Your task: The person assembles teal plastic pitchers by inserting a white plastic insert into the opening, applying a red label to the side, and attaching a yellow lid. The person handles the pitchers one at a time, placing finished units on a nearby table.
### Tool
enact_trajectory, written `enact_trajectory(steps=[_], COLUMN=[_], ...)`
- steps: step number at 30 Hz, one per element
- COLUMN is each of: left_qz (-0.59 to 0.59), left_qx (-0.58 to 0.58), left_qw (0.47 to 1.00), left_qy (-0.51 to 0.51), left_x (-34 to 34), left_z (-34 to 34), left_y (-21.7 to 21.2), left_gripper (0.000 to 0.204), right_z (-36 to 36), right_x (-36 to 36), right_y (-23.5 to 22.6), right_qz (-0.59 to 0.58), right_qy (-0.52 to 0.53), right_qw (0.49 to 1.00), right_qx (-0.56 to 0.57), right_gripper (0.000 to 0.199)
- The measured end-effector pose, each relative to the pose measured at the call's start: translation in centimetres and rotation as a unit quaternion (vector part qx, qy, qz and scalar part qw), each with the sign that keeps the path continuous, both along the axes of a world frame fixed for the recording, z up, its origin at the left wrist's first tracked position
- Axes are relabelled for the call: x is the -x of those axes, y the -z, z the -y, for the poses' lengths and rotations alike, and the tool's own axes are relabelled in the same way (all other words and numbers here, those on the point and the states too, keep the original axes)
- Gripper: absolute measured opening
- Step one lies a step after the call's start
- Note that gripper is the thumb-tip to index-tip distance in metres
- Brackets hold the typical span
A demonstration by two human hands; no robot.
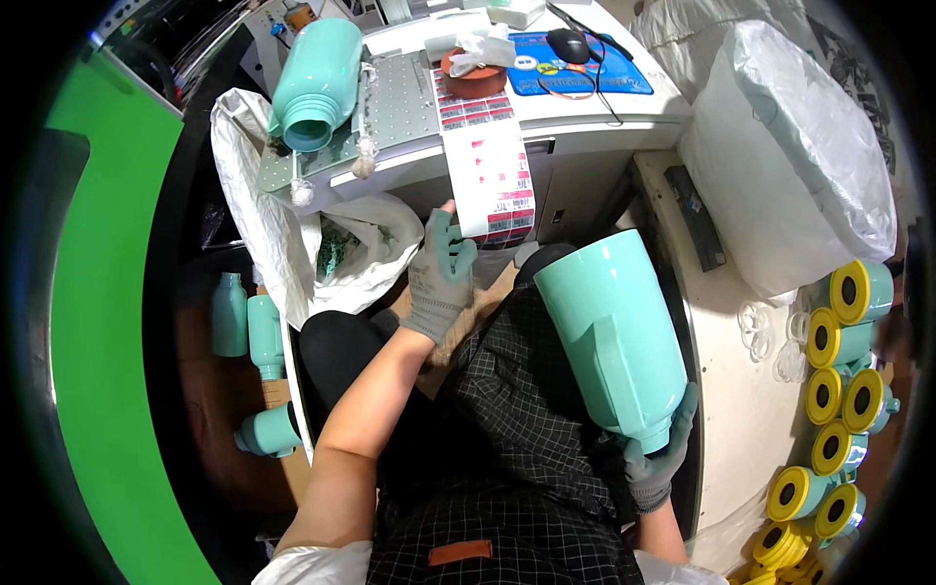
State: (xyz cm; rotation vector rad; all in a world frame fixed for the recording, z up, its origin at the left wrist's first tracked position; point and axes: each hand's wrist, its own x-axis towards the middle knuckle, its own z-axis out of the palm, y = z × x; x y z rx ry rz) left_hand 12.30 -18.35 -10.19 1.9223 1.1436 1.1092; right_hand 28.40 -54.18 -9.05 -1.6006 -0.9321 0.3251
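My right hand (667, 463), in a grey glove, grips a large mint-green jug (624, 341) around its narrow neck end. The jug lies tilted over my right thigh, its wide end pointing away and its moulded handle facing up. My left hand (444, 273), in a grey and teal glove with a bare fingertip, has its bent fingers at the lower left edge of a strip of labels (494, 185). That strip, white with red and dark print, hangs over the front of the desk. Part of the left hand's grip is hidden by its own fingers.
Another mint jug (327, 78) lies on the perforated metal plate (405, 102). A brown tape roll (475, 78) and a mouse (568, 45) are on the desk. White sacks (268, 214) stand left; several jugs (229, 317) lie below. Right are a plastic-lined bin (780, 166) and yellow-ended jugs (831, 447).
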Motion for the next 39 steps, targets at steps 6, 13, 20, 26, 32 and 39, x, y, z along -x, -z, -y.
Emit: enact_trajectory(steps=[6, 13, 20, 26, 32, 39], left_qz=[-0.173, -0.113, -0.053, 0.292, 0.271, 0.251], left_qx=[-0.103, -0.163, -0.124, 0.352, 0.473, 0.459], left_qw=[0.977, 0.979, 0.99, 0.883, 0.815, 0.832], left_qy=[0.066, 0.054, 0.043, 0.104, 0.196, 0.186], left_x=[1.4, 1.9, 2.2, 2.4, 0.0, -0.5], left_z=[-1.0, -1.5, 0.4, 7.5, 10.0, 10.5], left_y=[-1.1, -0.2, -1.1, -3.1, -6.5, -7.1], left_gripper=[0.038, 0.024, 0.016, 0.011, 0.012, 0.012], right_z=[0.6, 0.3, 0.2, 0.5, 0.5, 0.5], right_x=[1.0, 2.4, 2.8, 2.9, 3.4, 3.8], right_y=[1.5, 0.8, 1.2, 1.7, 2.1, 2.1], right_qz=[0.042, 0.037, -0.026, 0.007, 0.003, 0.013], right_qy=[0.009, 0.038, 0.036, 0.02, 0.02, 0.003], right_qw=[0.999, 0.998, 0.999, 1.0, 1.0, 1.0], right_qx=[-0.005, 0.027, 0.0, 0.02, 0.004, 0.008], right_gripper=[0.111, 0.109, 0.108, 0.107, 0.111, 0.112])
